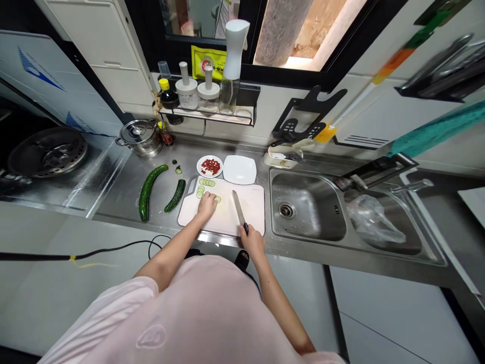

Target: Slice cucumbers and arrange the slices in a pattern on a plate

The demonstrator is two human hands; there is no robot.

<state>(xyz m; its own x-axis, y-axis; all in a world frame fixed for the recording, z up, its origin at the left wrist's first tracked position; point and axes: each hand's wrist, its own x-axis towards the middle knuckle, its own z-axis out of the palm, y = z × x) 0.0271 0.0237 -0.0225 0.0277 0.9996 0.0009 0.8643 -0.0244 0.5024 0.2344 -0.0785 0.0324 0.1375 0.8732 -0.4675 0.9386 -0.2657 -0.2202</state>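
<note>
My right hand (252, 242) grips the black handle of a kitchen knife (238, 207), its blade lying over the right half of the white cutting board (227, 222). On the board's left half is my left hand (207, 206), fingers curled together at a few cucumber slices (217, 199), partly hidden under them. More thin slices (206, 182) lie overlapped in a row near the board's far left corner, with others just beside my left fingers. Left of the board rest a shorter cut cucumber (175, 196) and a long whole cucumber (151, 192).
Beyond the board stand a plate of chopped red pieces (209, 167) and a square white plate (240, 170). A steel pot (139, 138) sits at the back left, a frying pan (47, 151) farther left. The double sink (308, 207) borders the right. Above hangs a seasoning rack (227, 119).
</note>
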